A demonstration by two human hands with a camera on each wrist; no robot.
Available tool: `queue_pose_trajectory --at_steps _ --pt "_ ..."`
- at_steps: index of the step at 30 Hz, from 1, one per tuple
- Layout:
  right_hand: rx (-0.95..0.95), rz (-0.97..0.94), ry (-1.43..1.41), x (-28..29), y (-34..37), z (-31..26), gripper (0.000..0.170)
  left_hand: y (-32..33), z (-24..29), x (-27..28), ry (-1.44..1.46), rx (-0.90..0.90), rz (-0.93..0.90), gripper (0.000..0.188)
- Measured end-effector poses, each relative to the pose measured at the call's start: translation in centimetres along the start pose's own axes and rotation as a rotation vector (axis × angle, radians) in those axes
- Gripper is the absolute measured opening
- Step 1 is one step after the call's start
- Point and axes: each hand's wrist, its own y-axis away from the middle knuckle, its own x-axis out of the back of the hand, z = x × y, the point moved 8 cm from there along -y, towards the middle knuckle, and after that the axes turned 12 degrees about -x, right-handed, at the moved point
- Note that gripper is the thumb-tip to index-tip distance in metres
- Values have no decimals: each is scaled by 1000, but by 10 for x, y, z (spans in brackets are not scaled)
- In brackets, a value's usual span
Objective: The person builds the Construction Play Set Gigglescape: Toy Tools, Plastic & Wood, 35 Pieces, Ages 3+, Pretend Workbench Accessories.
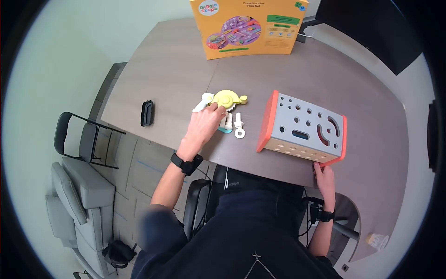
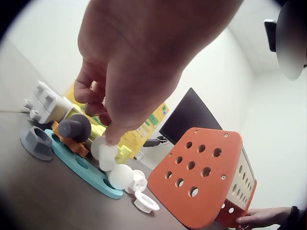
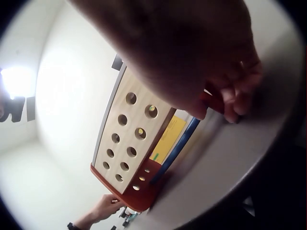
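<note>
Item 1: toy box [image 1: 312, 131], at 3 o'clock on the table [image 1: 162, 69] in my head view. Grey slotted top, pale wooden sides with round holes, red end panels. Hollow; I cannot make out any contents through the holes.

Item 2: right hand [image 1: 326, 179], toward 4 o'clock. Clamped on the toy box's near red corner, thumb and curled fingers round the edge.

Item 3: left hand [image 1: 202, 124], just off centre toward 10 o'clock, above the loose toy parts. Fingers bent, thumb at a white bolt [image 2: 107, 157]; whether it pinches the bolt I cannot tell.

Item 4: loose parts round that hand. Yellow disc [image 1: 225, 98] at 12 o'clock; white washer [image 1: 239, 130] just right of centre; turquoise strip [image 2: 72, 158], grey nut [image 2: 34, 147] and dark grey bolt [image 2: 72, 128] in my left wrist view.

Item 5: orange carton [image 1: 200, 28], upright at 12 o'clock. Contents hidden. Round logo reads "Giggle Scape"; heading reads "Construction Play Set". Green label [image 1: 282, 19] on its right side, print too small to read.

Item 6: paper cup [image 1: 377, 241], at 4 o'clock, contents indistinct.

Item 7: black case [image 1: 147, 113], between 9 and 10 o'clock.
</note>
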Motion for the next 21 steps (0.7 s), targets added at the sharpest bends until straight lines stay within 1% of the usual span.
queue_pose_trajectory --at_steps 4,6,7,10,13,14,15,16,17,18,19,21 --pt "-25 18 47 3 10 -14 46 -1 -4 -6 -13 -10 -28 17" --pt "-11 58 104 6 13 -19 45 -1 1 3 27 -21 25 18" --pt "14 116 94 10 14 -22 46 -2 7 12 47 -31 53 18" --pt "85 266 63 26 16 -35 46 -7 26 29 243 45 53 40" --pt "138 356 44 56 15 -58 45 -19 57 14 655 -96 98 60" --pt "151 372 49 64 10 -64 45 -25 69 6 676 -124 -29 80" --pt "165 390 55 73 5 -70 45 -30 78 6 649 -197 10 84" --pt "135 337 45 79 -2 -73 46 -35 86 3 620 -272 50 88" --pt "147 335 43 83 -4 -78 47 -38 93 -1 590 -347 90 92" --pt "159 335 42 88 -7 -84 47 -43 100 -20 552 -367 -23 103" --pt "175 335 39 92 -9 -89 47 -40 108 -37 526 -342 -125 109" --pt "203 304 -22 97 -9 -95 49 -33 124 -34 590 -324 -129 113"
